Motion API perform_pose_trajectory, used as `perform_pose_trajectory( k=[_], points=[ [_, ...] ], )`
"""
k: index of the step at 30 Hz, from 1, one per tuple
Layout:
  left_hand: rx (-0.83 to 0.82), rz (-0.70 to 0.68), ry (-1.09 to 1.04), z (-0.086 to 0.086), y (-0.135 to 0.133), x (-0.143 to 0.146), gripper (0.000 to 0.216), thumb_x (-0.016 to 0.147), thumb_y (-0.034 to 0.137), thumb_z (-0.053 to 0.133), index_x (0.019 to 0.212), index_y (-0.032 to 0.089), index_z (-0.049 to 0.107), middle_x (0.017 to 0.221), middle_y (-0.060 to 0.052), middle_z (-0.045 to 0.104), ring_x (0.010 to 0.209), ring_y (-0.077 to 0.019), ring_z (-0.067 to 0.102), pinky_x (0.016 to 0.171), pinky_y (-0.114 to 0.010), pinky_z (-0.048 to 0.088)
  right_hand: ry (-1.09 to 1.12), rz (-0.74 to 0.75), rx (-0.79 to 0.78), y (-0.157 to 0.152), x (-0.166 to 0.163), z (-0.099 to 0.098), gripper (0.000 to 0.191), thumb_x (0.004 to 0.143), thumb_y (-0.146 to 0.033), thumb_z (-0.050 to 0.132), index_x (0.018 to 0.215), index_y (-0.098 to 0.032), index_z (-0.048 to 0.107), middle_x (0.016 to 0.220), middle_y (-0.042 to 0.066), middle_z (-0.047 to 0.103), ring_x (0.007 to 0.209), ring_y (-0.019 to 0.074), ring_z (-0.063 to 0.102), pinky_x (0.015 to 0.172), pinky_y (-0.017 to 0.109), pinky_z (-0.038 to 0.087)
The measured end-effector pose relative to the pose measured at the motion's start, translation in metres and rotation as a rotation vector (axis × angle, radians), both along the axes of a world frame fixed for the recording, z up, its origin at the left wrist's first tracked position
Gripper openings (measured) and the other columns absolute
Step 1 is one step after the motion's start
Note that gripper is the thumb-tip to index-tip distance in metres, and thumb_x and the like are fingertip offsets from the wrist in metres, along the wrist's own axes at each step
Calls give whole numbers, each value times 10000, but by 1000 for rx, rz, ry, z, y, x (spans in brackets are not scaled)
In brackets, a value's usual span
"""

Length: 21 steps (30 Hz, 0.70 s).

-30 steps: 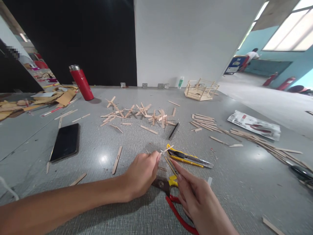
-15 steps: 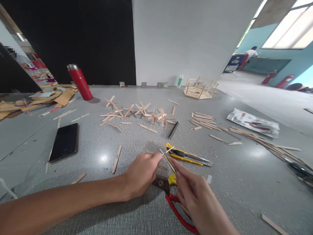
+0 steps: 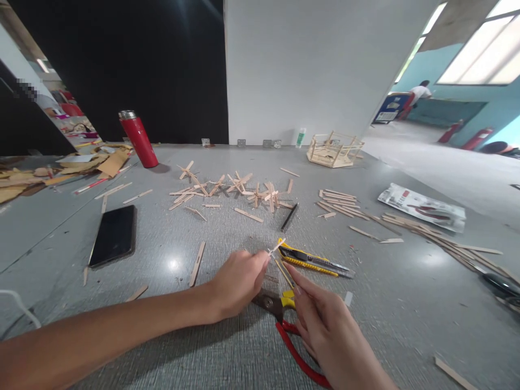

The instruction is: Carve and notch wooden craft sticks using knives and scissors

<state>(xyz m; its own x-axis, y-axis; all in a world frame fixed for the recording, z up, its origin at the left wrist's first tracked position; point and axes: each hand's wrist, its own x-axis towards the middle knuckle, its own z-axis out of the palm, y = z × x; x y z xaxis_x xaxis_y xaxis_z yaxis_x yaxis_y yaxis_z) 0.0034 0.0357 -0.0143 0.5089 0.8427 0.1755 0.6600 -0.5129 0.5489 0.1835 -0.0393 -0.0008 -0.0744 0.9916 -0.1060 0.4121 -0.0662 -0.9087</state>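
Note:
My left hand point(image 3: 244, 279) is closed, pinching a thin, pale wooden stick piece point(image 3: 278, 247) that points up and right from the fingertips. My right hand point(image 3: 323, 319) is closed around a slim knife point(image 3: 286, 273) with a metallic blade-like front; the palm hides the rest. Its tip sits close to my left thumb. Beneath both hands lie red-handled cutting pliers point(image 3: 298, 355) with yellow at the pivot, partly covered by them. Just beyond my fingers, a yellow and black box cutter point(image 3: 312, 258) rests on the table.
Crossed wooden sticks point(image 3: 239, 184) lie ahead, beside a black pen point(image 3: 290, 216). More sticks point(image 3: 339, 200) spread to the right near a silver packet point(image 3: 422, 207). A stick frame point(image 3: 333, 151) and glue tube point(image 3: 300, 138) stand behind. At left are a phone point(image 3: 114, 235) and red bottle point(image 3: 139, 141).
The stick piece in my left hand has tilted slightly, and its tip has shifted a little up and left. Both hands keep their grips, and the view has shifted slightly.

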Motion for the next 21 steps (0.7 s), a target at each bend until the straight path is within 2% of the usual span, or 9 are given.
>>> perform_pose_trajectory(
  k=[4,7,10,12,14,16,18,21],
  points=[
    [-25,-44,6,2,-3,0,375,1085,257,336,808,190,580,617,29,523,534,-141,466,560,-278,340,12,-4,-26,4,-3,3,590,1032,-453,419,1490,-108,556,589,-74,291,489,119,259,391,188,253],
    [-52,-14,0,2,-3,1,370,1096,276,378,842,172,626,643,26,564,563,-142,532,607,-287,445,55,-18,-43,5,-4,6,595,1020,-466,432,1484,-119,567,561,-85,272,458,116,246,370,186,246],
    [-90,77,-31,0,7,-1,222,1047,341,566,1071,149,674,954,-39,698,788,-172,675,747,-354,579,47,-30,-43,-3,-3,7,590,1005,-474,450,1463,-131,597,552,-82,282,448,115,262,364,181,254],
    [-113,149,-69,-2,17,-4,296,1006,346,645,1238,162,642,1203,-90,677,981,-224,694,837,-415,603,18,-52,-23,-11,-2,7,571,1000,-477,463,1438,-150,628,560,-74,291,448,114,277,366,180,255],
    [-129,190,-118,0,25,-8,309,1004,344,648,1256,167,636,1234,-96,667,1008,-234,690,853,-427,601,-12,-80,9,-18,0,7,547,1003,-478,465,1417,-173,651,570,-66,303,451,113,286,367,179,242],
    [-138,199,-178,7,26,-10,220,1028,342,603,1101,147,673,1003,-49,701,826,-179,683,758,-356,589,-37,-100,44,-20,2,6,527,1014,-461,456,1423,-189,646,583,-60,313,464,117,295,369,180,228],
    [-154,177,-248,18,19,-9,354,1090,312,435,858,154,651,646,30,581,582,-121,556,620,-265,495,-73,-108,104,-18,6,5,514,1037,-428,420,1457,-202,610,585,-59,311,476,125,302,374,184,231],
    [-215,120,-354,39,-2,-5,418,1105,394,350,836,185,593,552,72,478,485,-92,431,502,-219,368,-192,-91,314,-16,14,3,500,1063,-360,390,1516,-207,537,538,-69,360,434,122,341,390,203,310]
  ],
)
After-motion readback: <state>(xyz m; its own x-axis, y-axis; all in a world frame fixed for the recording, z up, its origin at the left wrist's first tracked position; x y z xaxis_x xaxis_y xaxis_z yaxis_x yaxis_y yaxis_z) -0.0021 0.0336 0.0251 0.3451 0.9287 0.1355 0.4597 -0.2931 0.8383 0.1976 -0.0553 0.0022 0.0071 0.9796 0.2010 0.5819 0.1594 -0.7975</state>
